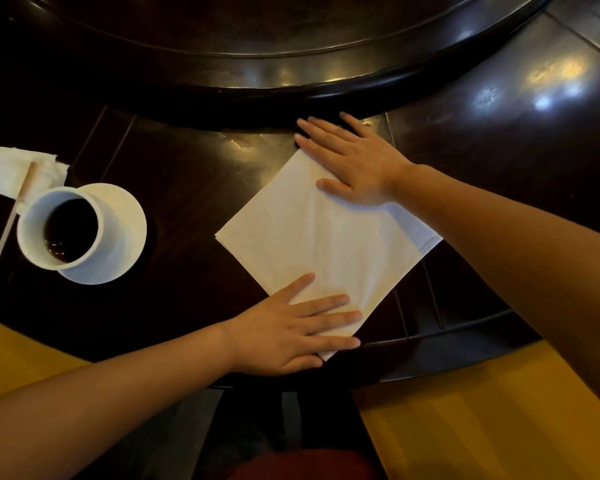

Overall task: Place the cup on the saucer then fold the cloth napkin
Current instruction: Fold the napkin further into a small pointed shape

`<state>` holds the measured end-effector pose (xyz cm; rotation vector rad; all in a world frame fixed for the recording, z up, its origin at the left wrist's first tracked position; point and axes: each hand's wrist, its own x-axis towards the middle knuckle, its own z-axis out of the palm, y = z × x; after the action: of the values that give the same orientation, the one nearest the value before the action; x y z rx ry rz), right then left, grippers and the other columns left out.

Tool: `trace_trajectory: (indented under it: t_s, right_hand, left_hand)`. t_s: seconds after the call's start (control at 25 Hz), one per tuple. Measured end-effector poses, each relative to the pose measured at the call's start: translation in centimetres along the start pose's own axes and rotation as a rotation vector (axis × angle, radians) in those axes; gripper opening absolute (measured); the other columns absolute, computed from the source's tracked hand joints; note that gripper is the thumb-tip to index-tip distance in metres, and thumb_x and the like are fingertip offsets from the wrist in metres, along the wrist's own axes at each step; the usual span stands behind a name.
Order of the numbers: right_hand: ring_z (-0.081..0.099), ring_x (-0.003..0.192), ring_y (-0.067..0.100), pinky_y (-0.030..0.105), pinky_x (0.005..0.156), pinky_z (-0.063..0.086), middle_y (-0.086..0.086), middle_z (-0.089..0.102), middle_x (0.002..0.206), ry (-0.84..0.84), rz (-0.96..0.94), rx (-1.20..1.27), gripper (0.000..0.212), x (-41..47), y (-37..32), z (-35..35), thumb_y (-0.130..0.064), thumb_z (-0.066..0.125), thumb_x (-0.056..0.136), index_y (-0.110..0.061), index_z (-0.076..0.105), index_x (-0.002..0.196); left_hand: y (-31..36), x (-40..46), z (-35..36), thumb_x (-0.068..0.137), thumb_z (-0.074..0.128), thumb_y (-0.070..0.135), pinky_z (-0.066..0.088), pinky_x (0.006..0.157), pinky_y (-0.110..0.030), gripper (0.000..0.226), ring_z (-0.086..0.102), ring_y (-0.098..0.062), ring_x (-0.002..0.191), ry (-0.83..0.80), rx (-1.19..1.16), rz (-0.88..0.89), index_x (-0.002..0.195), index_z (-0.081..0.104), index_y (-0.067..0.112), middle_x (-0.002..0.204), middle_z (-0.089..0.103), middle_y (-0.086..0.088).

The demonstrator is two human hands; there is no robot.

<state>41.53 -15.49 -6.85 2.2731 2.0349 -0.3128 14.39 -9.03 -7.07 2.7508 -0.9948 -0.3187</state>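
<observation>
A white cup (61, 228) with dark liquid stands on a white saucer (125, 237) at the left of the dark table. A white cloth napkin (323, 244), folded into a square and turned like a diamond, lies in the middle. My left hand (291, 330) rests flat on its near corner, fingers spread. My right hand (354, 161) lies flat on its far corner, fingers reaching past the cloth's edge. Neither hand grips anything. A lower layer of the napkin shows at the right under my right forearm.
A crumpled paper tissue (11, 173) and a thin wooden stick (14, 209) lie left of the cup. A raised dark turntable (291, 74) curves across the back. The table's near edge (447, 336) runs just below the napkin, with yellow chair cushions (482, 410) beyond it.
</observation>
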Motion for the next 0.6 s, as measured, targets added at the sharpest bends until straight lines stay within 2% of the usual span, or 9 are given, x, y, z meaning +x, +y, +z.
trace_trajectory:
  t_s: [0.16,0.24,0.32,0.4,0.44,0.52,0.6]
  right_hand:
    - [-0.004,0.144,0.018,0.043,0.117,-0.003,0.005,-0.001,0.158,0.0,0.159,0.013,0.069,0.3,-0.3,-0.1,-0.054,0.01,0.092,-0.015,-0.002,0.148]
    - [-0.002,0.144,0.02,0.042,0.117,-0.002,0.008,0.002,0.158,0.04,0.256,0.068,0.07,-0.4,-1.0,-0.1,-0.054,0.011,0.093,-0.013,0.001,0.148]
    - [0.008,0.143,0.025,0.044,0.116,0.005,0.013,0.011,0.156,0.162,0.296,0.182,0.068,-2.7,-2.6,-0.2,-0.051,0.019,0.094,-0.01,0.012,0.147]
    - [0.025,0.138,0.03,0.046,0.112,0.017,0.019,0.029,0.149,0.286,0.171,0.27,0.063,-6.6,-5.1,-0.3,-0.049,0.033,0.093,-0.009,0.032,0.142]
    - [0.032,0.133,0.031,0.047,0.109,0.022,0.02,0.037,0.144,0.295,0.08,0.29,0.06,-8.7,-6.4,-0.2,-0.048,0.04,0.091,-0.01,0.04,0.137]
    - [0.041,0.127,0.03,0.046,0.104,0.032,0.017,0.048,0.136,0.197,-0.074,0.274,0.056,-12.6,-8.8,0.4,-0.05,0.052,0.086,-0.014,0.05,0.129]
    - [0.046,0.123,0.028,0.044,0.101,0.038,0.012,0.054,0.131,0.081,-0.142,0.224,0.055,-14.8,-9.8,1.2,-0.05,0.059,0.081,-0.017,0.053,0.125]
  left_hand:
    - [2.3,-1.4,0.5,0.099,0.025,0.045,0.007,0.113,-0.047,0.057,0.005,-0.017,0.144,-0.022,-0.01,-0.025,0.149,0.014,0.021,0.157,0.013,0.001]
    - [2.9,-1.9,0.0,0.099,0.029,0.042,0.01,0.113,-0.043,0.058,0.006,-0.016,0.144,0.024,-0.104,-0.085,0.15,0.013,0.019,0.157,0.013,-0.001]
    - [2.5,-2.4,-0.8,0.095,0.041,0.038,0.017,0.113,-0.042,0.06,0.013,-0.018,0.143,0.132,-0.201,-0.201,0.148,0.02,0.018,0.155,0.02,-0.005]
    - [1.3,-3.0,-1.5,0.088,0.052,0.037,0.02,0.112,-0.044,0.064,0.023,-0.02,0.141,0.226,-0.204,-0.342,0.144,0.03,0.018,0.15,0.032,-0.007]
    - [0.5,-3.3,-1.8,0.084,0.055,0.038,0.021,0.112,-0.045,0.065,0.028,-0.022,0.138,0.23,-0.184,-0.39,0.143,0.033,0.018,0.147,0.037,-0.008]
    - [-1.0,-3.5,-2.1,0.079,0.055,0.043,0.02,0.112,-0.046,0.068,0.032,-0.023,0.134,0.169,-0.145,-0.437,0.14,0.037,0.02,0.142,0.042,-0.009]
    - [-1.9,-3.1,-2.3,0.074,0.055,0.05,0.018,0.112,-0.045,0.068,0.033,-0.024,0.13,0.115,-0.117,-0.45,0.135,0.041,0.021,0.138,0.043,-0.008]
